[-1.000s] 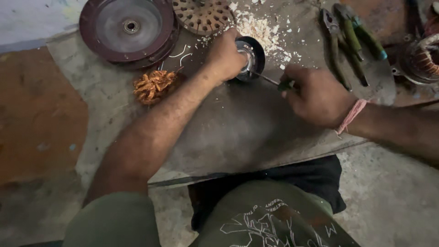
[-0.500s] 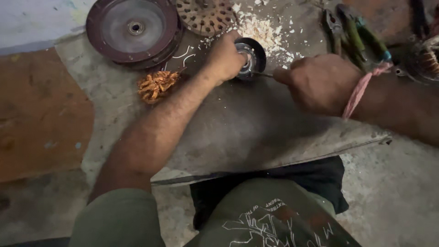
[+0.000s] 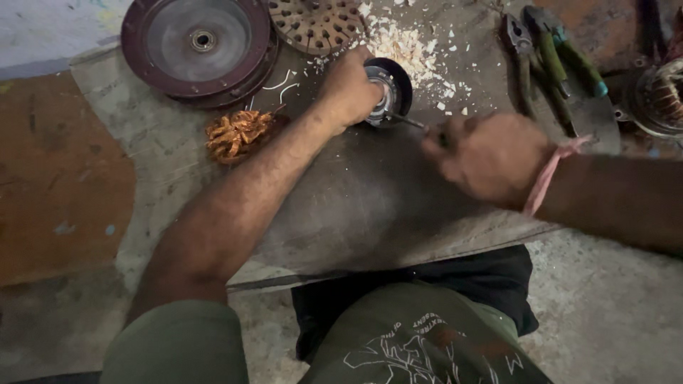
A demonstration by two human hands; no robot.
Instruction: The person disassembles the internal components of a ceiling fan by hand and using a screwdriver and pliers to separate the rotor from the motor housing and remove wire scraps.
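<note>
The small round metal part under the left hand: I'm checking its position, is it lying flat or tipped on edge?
Lying flat: the round metal part shows its open face upward, left hand steadying it.

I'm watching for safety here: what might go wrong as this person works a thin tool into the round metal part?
1. The thin tool points toward the left hand that steadies the round metal part; a slip might jab those fingers.
2. The right hand looks blurred, suggesting fast motion, so the part might jerk loose.
3. White chips lie scattered beside the part; more might fly up toward the face.
</note>
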